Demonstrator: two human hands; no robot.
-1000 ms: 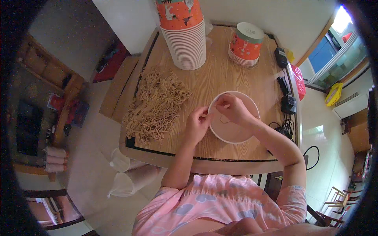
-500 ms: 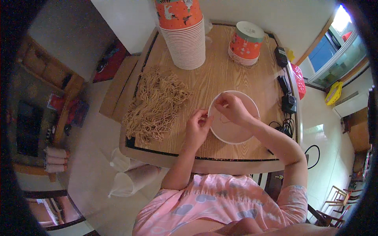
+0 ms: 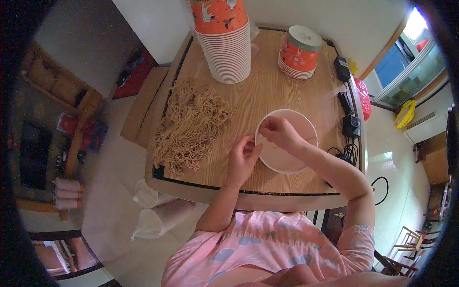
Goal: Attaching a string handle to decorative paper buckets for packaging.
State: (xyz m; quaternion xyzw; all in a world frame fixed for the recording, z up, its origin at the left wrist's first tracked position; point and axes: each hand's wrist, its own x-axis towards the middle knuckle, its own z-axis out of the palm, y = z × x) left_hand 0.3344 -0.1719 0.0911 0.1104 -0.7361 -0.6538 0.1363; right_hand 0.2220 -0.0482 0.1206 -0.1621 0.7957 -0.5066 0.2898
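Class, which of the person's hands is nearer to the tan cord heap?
Left. The left hand is to the right of the tan cord heap, apart from it, beside the white-rimmed tub; the right hand is farther right, over the tub.

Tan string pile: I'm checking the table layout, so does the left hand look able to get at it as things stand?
Probably yes: the left hand is by the left rim of the white-rimmed tub, the tan string pile lies further left, and only wooden tabletop shows between them.
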